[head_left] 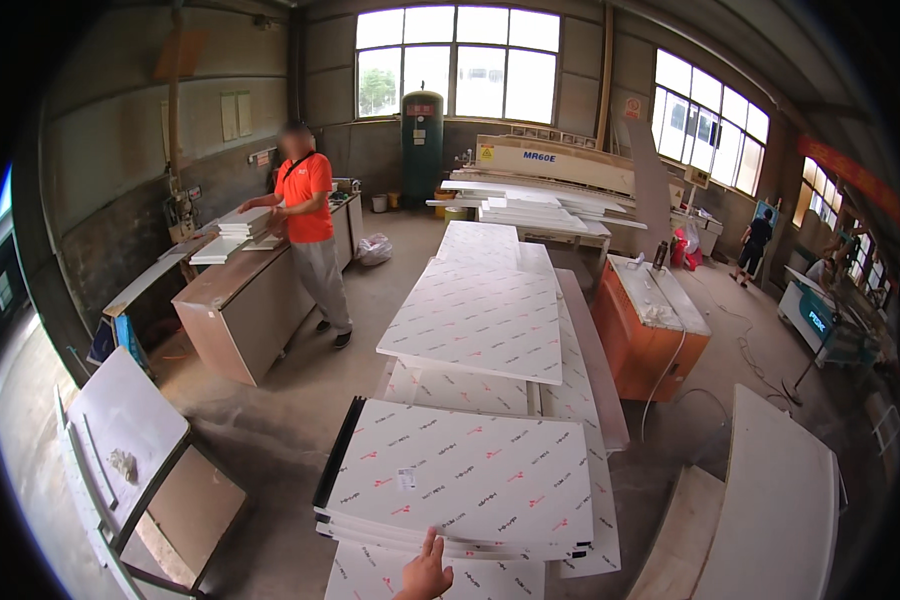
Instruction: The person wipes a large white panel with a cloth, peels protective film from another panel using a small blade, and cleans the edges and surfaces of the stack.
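Note:
My left hand (427, 574) comes in at the lower edge, with its index finger stretched out toward the near edge of a stack of panels. The fingertip lies at or just over that edge; I cannot tell whether it touches. Nothing shows in the hand. The top panel (470, 470) is white, covered in printed protective film, with a small white label (406, 480) and dark edging on its left side. Several more panels lie under it, slightly out of line. Farther off, a larger film-covered panel (480, 320) lies on another pile. My right hand is out of view.
At the left, a person in an orange shirt (308, 200) handles white boards (238, 222) at a brown workbench (240, 290). An orange cabinet (630, 350) stands to the right. Pale boards lean at lower right (780, 490) and lower left (130, 420). A long machine (550, 160) stands behind.

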